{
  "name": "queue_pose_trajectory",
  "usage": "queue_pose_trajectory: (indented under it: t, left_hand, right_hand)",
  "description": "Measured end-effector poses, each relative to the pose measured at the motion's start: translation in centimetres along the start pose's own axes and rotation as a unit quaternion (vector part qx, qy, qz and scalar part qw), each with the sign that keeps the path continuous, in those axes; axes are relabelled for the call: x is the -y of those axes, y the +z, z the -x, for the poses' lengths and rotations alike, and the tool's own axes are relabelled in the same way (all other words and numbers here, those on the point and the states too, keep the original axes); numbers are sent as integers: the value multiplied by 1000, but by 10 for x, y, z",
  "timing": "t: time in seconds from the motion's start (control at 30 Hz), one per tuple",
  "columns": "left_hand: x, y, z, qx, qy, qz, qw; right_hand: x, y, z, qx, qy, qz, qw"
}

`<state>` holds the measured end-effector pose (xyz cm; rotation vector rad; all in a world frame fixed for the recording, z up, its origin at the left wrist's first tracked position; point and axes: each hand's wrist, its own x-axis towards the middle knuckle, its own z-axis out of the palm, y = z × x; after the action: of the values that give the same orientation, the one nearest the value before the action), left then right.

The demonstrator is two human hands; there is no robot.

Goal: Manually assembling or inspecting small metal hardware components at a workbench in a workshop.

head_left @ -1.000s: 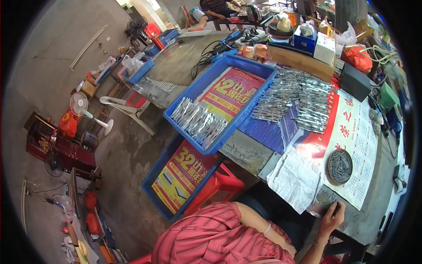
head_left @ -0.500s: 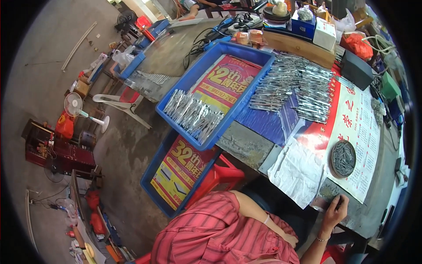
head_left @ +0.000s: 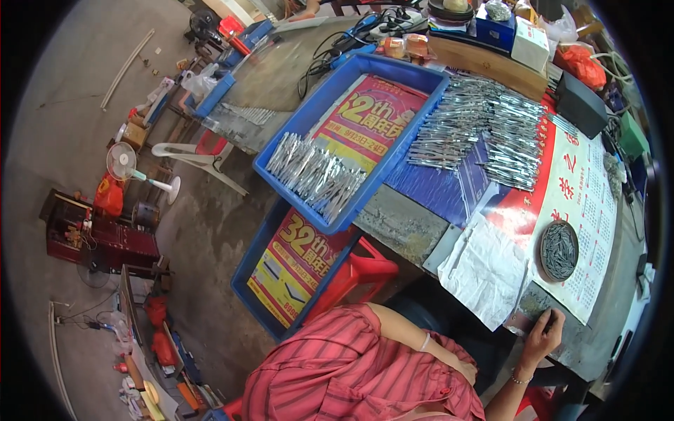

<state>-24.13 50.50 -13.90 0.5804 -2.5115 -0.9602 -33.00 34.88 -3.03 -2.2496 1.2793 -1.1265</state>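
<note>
My right hand (head_left: pixel 545 335) is at the near table edge with its fingers curled. Beside the fingertips lies a small brownish flat piece (head_left: pixel 518 323) at the edge. What the fingers grip, if anything, is hidden. Just beyond is a round dish (head_left: pixel 544 261) full of short grey metal pins (head_left: pixel 560 251). To its left, a crumpled white sheet (head_left: pixel 484 270) hangs over the edge. My left forearm lies across my lap, and the left hand (head_left: pixel 465 370) rests by the striped red shirt, its fingers hidden.
A blue tray (head_left: pixel 414 137) holding slim silvery metal pieces (head_left: pixel 316 175) stands at the table's left edge. Rows of similar pieces (head_left: pixel 516 144) lie right of it. Below are another blue tray (head_left: pixel 242 281) and a red stool (head_left: pixel 372 270). A dark grey box (head_left: pixel 580 105) stands farther back.
The whole view has shifted a little, so the table's things appear slightly farther right. Both hands keep nearly the same place and pose.
</note>
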Motion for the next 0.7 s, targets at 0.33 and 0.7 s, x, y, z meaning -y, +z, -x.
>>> queue_pose_trajectory:
  t: [0.33, 0.7]
  left_hand:
    - [-44, -119, 128, -227, -256, 135, 930]
    - [-139, -284, 271, -536, -535, -212, 617]
  right_hand:
    - [-6, -1, 5, -6, 21, 29, 999]
    - [-11, 0, 3, -10, -4, 40, 999]
